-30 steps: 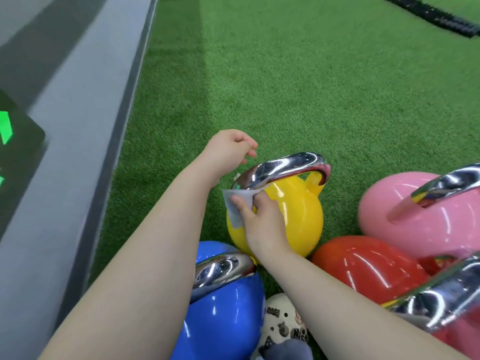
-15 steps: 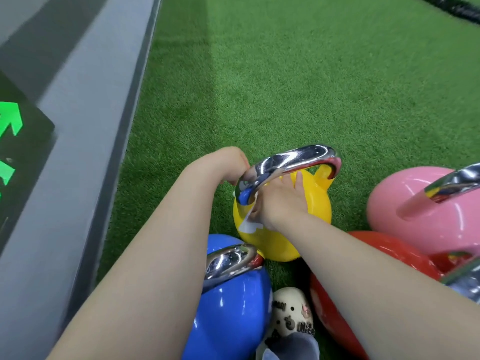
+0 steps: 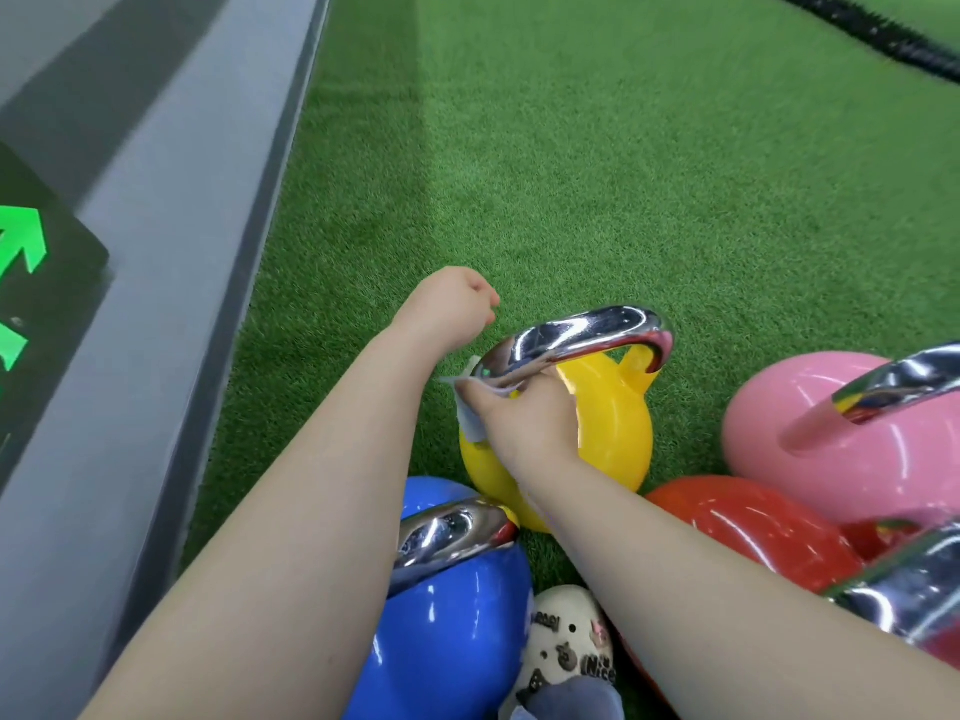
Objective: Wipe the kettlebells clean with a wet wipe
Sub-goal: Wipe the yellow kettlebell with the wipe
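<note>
The yellow kettlebell point(image 3: 613, 433) is sitting on the green turf point(image 3: 623, 174) around the middle of the view, with its chrome handle point(image 3: 582, 335) arching over the top. The person's right hand point(image 3: 524, 423) is pressing against the near-left end of that handle, fingers curling around a crumpled wet wipe point(image 3: 470, 418). Most of the wipe is buried under the hand, so only a pale grey scrap is poking out on the left, plus a thin edge right by the chrome. The fingertips themselves are tucking in behind the handle and are pretty hard to make out.

The left hand point(image 3: 452, 309) is hovering just left of and beyond the handle, clenching into a loose fist with nothing in it as far as the view shows. It isn't touching the kettlebell.

Closer in, a blue kettlebell point(image 3: 447, 631) is sitting under the left forearm, which is covering part of its handle. A red kettlebell point(image 3: 753, 527) is lying to the right, half hidden by the right forearm, and a pink kettlebell point(image 3: 841, 433) is getting cut off by the right edge. Another chrome handle point(image 3: 904, 589) is poking in at the near right, its body mostly out of view.

A cream shoe with charms point(image 3: 569, 641) is peeking out at the bottom, cut off by the edge. Far left, a grey ledge point(image 3: 171, 252) is running along the turf, with a dark panel showing green arrows point(image 3: 26, 241), only partly in view. A black rope point(image 3: 883, 44) is crossing the far right corner, blurry.
</note>
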A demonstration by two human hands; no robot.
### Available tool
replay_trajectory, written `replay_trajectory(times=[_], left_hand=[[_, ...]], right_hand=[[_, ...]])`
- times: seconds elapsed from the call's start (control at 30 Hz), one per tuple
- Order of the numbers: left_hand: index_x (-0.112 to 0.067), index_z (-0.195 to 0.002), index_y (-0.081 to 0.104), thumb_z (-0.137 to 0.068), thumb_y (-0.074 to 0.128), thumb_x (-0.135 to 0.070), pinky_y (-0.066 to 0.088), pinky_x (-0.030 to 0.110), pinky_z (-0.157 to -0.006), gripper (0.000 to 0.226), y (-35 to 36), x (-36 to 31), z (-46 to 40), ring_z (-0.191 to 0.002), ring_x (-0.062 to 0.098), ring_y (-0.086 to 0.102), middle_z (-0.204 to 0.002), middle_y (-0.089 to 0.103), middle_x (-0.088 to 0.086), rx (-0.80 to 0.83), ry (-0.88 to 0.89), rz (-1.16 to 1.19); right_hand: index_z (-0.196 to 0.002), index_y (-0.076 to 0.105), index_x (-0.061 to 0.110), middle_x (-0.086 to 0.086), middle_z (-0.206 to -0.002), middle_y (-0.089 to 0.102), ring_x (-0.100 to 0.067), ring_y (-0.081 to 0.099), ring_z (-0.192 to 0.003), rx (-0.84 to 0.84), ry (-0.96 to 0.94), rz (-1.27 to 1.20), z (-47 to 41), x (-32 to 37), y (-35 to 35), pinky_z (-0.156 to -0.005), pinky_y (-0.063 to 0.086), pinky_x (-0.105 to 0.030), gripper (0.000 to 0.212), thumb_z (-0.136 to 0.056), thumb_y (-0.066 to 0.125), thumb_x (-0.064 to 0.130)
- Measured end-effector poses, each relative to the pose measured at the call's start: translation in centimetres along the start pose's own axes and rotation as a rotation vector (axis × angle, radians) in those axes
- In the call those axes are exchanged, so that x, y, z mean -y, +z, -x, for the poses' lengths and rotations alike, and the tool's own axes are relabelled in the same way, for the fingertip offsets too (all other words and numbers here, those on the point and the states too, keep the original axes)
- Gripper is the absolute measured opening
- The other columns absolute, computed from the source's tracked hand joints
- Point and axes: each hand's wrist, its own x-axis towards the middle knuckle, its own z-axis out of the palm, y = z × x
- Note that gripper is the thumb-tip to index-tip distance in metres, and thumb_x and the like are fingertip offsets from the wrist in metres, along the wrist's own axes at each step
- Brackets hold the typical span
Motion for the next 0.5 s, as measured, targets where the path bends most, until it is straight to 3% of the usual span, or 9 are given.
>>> replay_trajectory(times=[0.07, 0.13, 0.17, 0.23, 0.3, 0.4, 0.5], left_hand=[[-0.02, -0.091, 0.06, -0.095, 0.039, -0.016, 0.046, 0.032, -0.082, 0.021, -0.2, -0.2, 0.2, -0.077, 0.018, 0.057, -0.085, 0.063, -0.005, -0.053, 0.033, 0.089], [-0.019, -0.091, 0.06, -0.095, 0.042, -0.019, 0.046, 0.031, -0.08, 0.019, -0.2, -0.7, 0.5, -0.075, 0.016, 0.055, -0.08, 0.061, -0.009, -0.102, 0.095, 0.175], [-0.018, -0.091, 0.061, -0.095, 0.043, -0.02, 0.045, 0.029, -0.078, 0.018, -0.3, -1.0, 0.7, -0.073, 0.015, 0.054, -0.078, 0.06, -0.01, -0.118, 0.133, 0.216], [-0.017, -0.092, 0.061, -0.096, 0.043, -0.021, 0.044, 0.023, -0.07, 0.018, -0.3, -1.8, 1.2, -0.068, 0.01, 0.052, -0.077, 0.059, -0.012, -0.114, 0.223, 0.282], [-0.015, -0.091, 0.062, -0.096, 0.045, -0.021, 0.041, 0.01, -0.058, 0.019, -0.4, -2.4, 1.8, -0.064, 0.007, 0.05, -0.077, 0.06, -0.011, -0.057, 0.308, 0.332], [-0.017, -0.084, 0.065, -0.09, 0.058, -0.021, 0.036, 0.006, -0.056, 0.01, -0.4, -2.5, 2.4, -0.067, 0.006, 0.049, -0.075, 0.061, -0.008, 0.122, 0.39, 0.342], [-0.025, -0.081, 0.068, -0.077, 0.073, -0.014, 0.038, 0.012, -0.061, 0.013, -0.1, -2.3, 2.8, -0.073, 0.007, 0.052, -0.074, 0.063, -0.013, 0.287, 0.495, 0.26]], right_hand=[[-0.061, 0.057, 0.025, 0.0, -0.085, 0.067, -0.022, 0.061, -0.094, -0.034, 0.159, -0.28, 0.5, 1.2, -0.3, -0.092, 0.046, -0.034, 0.025, -0.067, 0.075, 0.041], [-0.068, 0.059, 0.018, 0.006, -0.073, 0.062, -0.015, 0.057, -0.073, -0.029, 0.332, -0.503, 0.4, 2.1, -1.4, -0.063, 0.047, -0.018, 0.025, -0.074, 0.073, 0.039], [-0.075, 0.062, 0.016, 0.005, -0.079, 0.065, -0.014, 0.057, -0.073, -0.01, 0.42, -0.614, 0.1, 2.5, -2.1, -0.06, 0.046, -0.016, 0.027, -0.075, 0.071, 0.041], [-0.093, 0.063, 0.019, 0.002, -0.103, 0.068, -0.015, 0.059, -0.087, 0.043, 0.532, -0.776, -0.4, 2.9, -3.6, -0.07, 0.043, -0.022, 0.035, -0.079, 0.064, 0.05], [-0.103, 0.06, 0.022, 0.002, -0.112, 0.063, -0.016, 0.056, -0.095, 0.096, 0.569, -0.798, -0.7, 3.0, -4.6, -0.075, 0.035, -0.028, 0.041, -0.085, 0.05, 0.058], [-0.109, 0.058, 0.02, 0.003, -0.1, 0.064, -0.017, 0.057, -0.088, 0.14, 0.559, -0.636, -0.4, 2.6, -6.1, -0.079, 0.037, -0.035, 0.052, -0.088, 0.039, 0.063], [-0.103, 0.06, 0.02, 0.005, -0.09, 0.065, -0.016, 0.06, -0.083, 0.165, 0.551, -0.52, -0.1, 2.3, -7.4, -0.068, 0.042, -0.033, 0.054, -0.086, 0.038, 0.066]])
